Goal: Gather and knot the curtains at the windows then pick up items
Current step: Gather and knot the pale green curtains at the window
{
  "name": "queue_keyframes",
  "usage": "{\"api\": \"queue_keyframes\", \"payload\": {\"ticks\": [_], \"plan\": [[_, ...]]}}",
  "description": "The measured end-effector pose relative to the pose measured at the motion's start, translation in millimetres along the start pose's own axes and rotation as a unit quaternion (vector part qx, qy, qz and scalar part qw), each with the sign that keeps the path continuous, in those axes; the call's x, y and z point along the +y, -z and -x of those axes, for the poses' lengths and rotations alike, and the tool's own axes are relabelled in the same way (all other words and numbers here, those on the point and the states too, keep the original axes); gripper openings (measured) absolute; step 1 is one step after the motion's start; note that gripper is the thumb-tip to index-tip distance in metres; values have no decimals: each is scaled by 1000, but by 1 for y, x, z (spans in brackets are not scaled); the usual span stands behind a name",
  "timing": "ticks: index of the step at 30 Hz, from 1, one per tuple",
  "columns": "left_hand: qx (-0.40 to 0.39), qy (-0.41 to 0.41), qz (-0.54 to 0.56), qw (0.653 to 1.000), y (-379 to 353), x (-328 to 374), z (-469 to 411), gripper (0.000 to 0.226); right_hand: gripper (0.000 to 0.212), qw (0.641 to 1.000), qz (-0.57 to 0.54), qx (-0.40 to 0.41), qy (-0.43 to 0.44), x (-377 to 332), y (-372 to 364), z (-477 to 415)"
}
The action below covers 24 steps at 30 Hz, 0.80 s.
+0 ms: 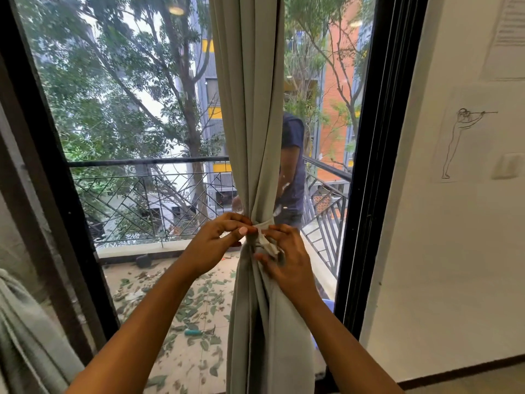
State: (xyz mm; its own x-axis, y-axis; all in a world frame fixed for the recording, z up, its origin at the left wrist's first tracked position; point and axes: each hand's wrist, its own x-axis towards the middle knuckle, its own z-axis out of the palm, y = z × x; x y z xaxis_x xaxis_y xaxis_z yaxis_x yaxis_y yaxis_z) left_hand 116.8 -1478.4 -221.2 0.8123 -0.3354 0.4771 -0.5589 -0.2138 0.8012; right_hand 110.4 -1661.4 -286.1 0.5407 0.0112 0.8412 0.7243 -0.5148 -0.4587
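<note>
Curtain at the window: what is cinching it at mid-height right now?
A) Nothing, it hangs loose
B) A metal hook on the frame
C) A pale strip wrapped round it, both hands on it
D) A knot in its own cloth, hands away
C: a pale strip circles the gathered curtain, pinched by the left hand on one side and the right hand on the other.

No words or numbers can be read. Lines of print are seen on a sheet of paper [508, 32] stuck on the white wall [454, 265], but they are too blurry to be read. Faint letters are seen on a far sign [177, 195] outside, too small to be made out.
</note>
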Motion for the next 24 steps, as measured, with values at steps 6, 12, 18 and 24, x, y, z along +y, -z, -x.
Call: {"api": "queue_keyframes", "payload": {"ticks": [6, 12, 18, 24], "plan": [[34, -21, -32, 999, 2, 3, -7, 12, 31, 997, 50, 9, 51, 4, 14, -26], [106, 35, -13, 994, -12, 24, -27, 33, 32, 989, 90, -41, 113, -2, 31, -56], [29, 77, 66, 994, -16, 17, -42, 9, 16, 996, 39, -50, 65, 2, 31, -78], [17, 113, 194, 974, -16, 13, -47, 52, 22, 994, -85, -3, -76, 2, 18, -71]]}}
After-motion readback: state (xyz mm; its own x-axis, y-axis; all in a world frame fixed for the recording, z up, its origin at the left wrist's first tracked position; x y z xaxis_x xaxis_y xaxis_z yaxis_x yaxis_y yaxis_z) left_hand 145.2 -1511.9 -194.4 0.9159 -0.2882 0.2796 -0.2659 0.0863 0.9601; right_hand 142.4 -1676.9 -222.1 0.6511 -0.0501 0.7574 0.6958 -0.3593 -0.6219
